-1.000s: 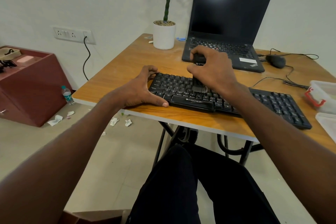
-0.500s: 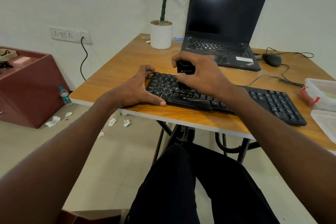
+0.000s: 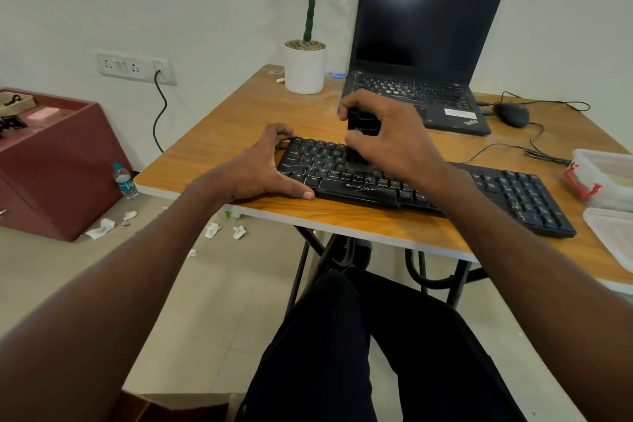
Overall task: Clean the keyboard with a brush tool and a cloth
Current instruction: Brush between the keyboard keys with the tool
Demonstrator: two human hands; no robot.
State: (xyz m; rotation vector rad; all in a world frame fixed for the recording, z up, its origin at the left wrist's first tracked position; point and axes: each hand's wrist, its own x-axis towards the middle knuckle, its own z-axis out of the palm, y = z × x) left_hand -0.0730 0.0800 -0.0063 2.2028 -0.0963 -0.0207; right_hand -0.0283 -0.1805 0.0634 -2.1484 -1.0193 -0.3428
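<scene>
a black keyboard (image 3: 496, 192) lies near the front edge of a wooden table (image 3: 239, 134), its long axis running from the left, where it sits farther from the person, down toward the right front corner, with the key rows facing up and the space bar side toward the person. the right hand (image 3: 390, 144) grips a black brush tool (image 3: 363, 125) upright over the left half of the keys, fingers curled round its top and thumb pressed on its near side; its lower end, blurred, meets the keys. the right forearm reaches in from the lower right and crosses over the middle of the keyboard. the left hand (image 3: 260, 168) holds the keyboard's left end, fingers hooked over the far corner and the thumb stretched along the front edge, flat on the table. behind the keyboard stand an open laptop (image 3: 424, 44) with a dark screen and a potted plant (image 3: 305, 62) in a white pot; a black mouse (image 3: 511, 114) lies to the laptop's right, and a clear plastic container (image 3: 609, 178) with a red clasp sits at the table's right edge.
</scene>
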